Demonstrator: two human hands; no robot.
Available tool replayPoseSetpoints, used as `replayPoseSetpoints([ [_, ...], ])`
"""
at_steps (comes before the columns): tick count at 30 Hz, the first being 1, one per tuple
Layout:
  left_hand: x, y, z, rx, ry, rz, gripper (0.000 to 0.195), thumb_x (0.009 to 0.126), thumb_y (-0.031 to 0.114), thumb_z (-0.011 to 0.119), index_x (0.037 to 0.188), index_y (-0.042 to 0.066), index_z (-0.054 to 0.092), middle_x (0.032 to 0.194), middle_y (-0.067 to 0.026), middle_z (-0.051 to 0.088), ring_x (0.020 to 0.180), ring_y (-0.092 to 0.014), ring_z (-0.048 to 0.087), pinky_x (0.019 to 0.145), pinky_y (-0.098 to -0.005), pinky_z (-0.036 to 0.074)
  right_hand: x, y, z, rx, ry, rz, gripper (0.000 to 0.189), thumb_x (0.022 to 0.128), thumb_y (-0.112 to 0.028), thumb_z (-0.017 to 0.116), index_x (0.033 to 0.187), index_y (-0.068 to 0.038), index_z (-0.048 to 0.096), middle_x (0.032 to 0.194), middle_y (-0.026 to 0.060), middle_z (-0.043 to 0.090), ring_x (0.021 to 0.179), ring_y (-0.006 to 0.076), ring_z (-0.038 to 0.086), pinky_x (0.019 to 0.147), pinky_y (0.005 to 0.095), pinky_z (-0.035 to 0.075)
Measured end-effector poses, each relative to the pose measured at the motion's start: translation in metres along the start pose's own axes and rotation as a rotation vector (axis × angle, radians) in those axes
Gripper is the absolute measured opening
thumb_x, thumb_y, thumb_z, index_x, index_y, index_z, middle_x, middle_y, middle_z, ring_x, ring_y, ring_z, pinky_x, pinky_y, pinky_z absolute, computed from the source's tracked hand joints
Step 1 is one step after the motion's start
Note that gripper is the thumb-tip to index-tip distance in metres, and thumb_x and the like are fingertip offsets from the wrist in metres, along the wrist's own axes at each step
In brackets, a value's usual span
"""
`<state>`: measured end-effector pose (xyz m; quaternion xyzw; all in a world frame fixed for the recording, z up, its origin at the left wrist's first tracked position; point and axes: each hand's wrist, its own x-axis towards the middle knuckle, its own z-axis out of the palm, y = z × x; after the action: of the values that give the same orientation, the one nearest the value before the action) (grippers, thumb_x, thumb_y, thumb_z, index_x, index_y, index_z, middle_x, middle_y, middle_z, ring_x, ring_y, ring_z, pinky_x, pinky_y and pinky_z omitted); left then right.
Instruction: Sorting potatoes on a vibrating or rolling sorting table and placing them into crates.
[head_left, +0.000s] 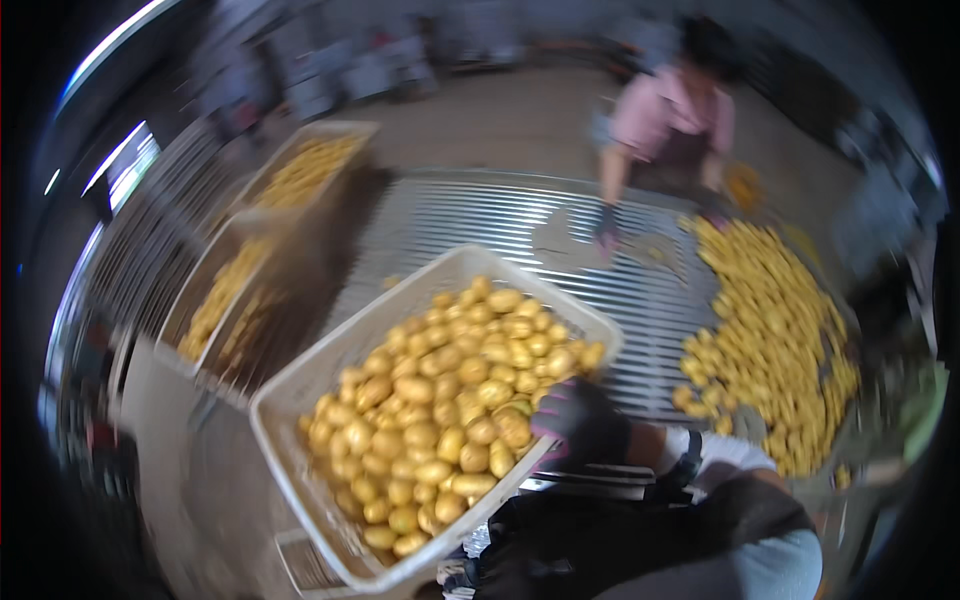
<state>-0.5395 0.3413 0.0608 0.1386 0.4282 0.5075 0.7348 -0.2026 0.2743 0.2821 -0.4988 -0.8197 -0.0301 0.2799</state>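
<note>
A pale plastic crate (330, 352) full of small yellow potatoes (442, 390) is held tilted in front of me, partly over the near edge of a ribbed metal sorting table (487, 202). My right hand (581, 424), in a dark glove with pink finger edges, grips the crate's near right rim, its fingers curled over beside the potatoes. My left hand is out of view. A large heap of potatoes (772, 322) lies on the table's right side.
More pale crates of potatoes stand at the left, one farther back (360, 135) and one nearer (176, 322). Across the table a person in a pink shirt (667, 112) leans over it, a gloved hand on a grey cloth-like piece (562, 244). Blurred stacked goods stand behind.
</note>
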Motion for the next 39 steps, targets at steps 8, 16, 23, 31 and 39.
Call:
replayPoseSetpoints([
  [8, 0.070, 0.102, 0.088, 0.493, -0.286, 0.019, 0.058, 0.104, 0.042, 0.043, 0.152, 0.009, 0.042, 0.160, -0.0136, 0.039, 0.148, -0.032, 0.035, 0.125, -0.0536, 0.026, -0.051, 0.054, -0.035, -0.181, 0.075, 0.225, 0.036, 0.074, -0.047, 0.080, 0.081, -0.017, 0.062, 0.084, 0.0056, 0.061, 0.085, 0.0319, 0.063, 0.074, 0.0455, 0.051],
  [16, 0.051, 0.145, 0.175, 0.739, -0.391, 0.195, 0.059, 0.104, 0.040, 0.044, 0.154, 0.008, 0.036, 0.161, -0.0143, 0.034, 0.150, -0.032, 0.030, 0.125, -0.0527, 0.023, -0.128, 0.058, -0.039, -0.042, 0.354, 0.377, 0.055, 0.064, -0.062, 0.086, 0.080, -0.015, 0.064, 0.081, 0.0062, 0.059, 0.082, 0.0313, 0.061, 0.076, 0.0438, 0.049],
  [23, 0.009, 0.150, 0.261, 0.915, -0.413, 0.350, 0.061, 0.104, 0.039, 0.045, 0.155, 0.008, 0.032, 0.162, -0.0149, 0.029, 0.151, -0.031, 0.025, 0.126, -0.0519, 0.021, -0.183, 0.109, -0.027, -0.061, 0.560, 0.423, 0.067, 0.062, -0.063, 0.089, 0.094, -0.006, 0.071, 0.089, 0.0109, 0.063, 0.086, 0.0332, 0.063, 0.079, 0.0463, 0.051],
  [31, -0.024, 0.151, 0.310, 1.020, -0.394, 0.465, 0.064, 0.104, 0.038, 0.047, 0.156, 0.007, 0.027, 0.164, -0.0156, 0.023, 0.152, -0.031, 0.020, 0.126, -0.0510, 0.019, -0.236, 0.168, 0.005, 0.359, 0.767, 0.516, 0.066, 0.072, -0.051, 0.089, 0.109, -0.002, 0.067, 0.102, 0.0141, 0.066, 0.092, 0.0349, 0.064, 0.085, 0.0426, 0.052],
  [39, -0.041, 0.161, 0.334, 1.083, -0.376, 0.554, 0.067, 0.104, 0.036, 0.049, 0.158, 0.006, 0.022, 0.166, -0.0163, 0.018, 0.153, -0.031, 0.014, 0.126, -0.0501, 0.016, -0.267, 0.186, 0.023, 0.706, 0.877, 0.703, 0.029, 0.085, -0.013, 0.079, 0.104, -0.002, 0.061, 0.099, 0.0107, 0.057, 0.088, 0.0253, 0.058, 0.078, 0.0357, 0.049],
])
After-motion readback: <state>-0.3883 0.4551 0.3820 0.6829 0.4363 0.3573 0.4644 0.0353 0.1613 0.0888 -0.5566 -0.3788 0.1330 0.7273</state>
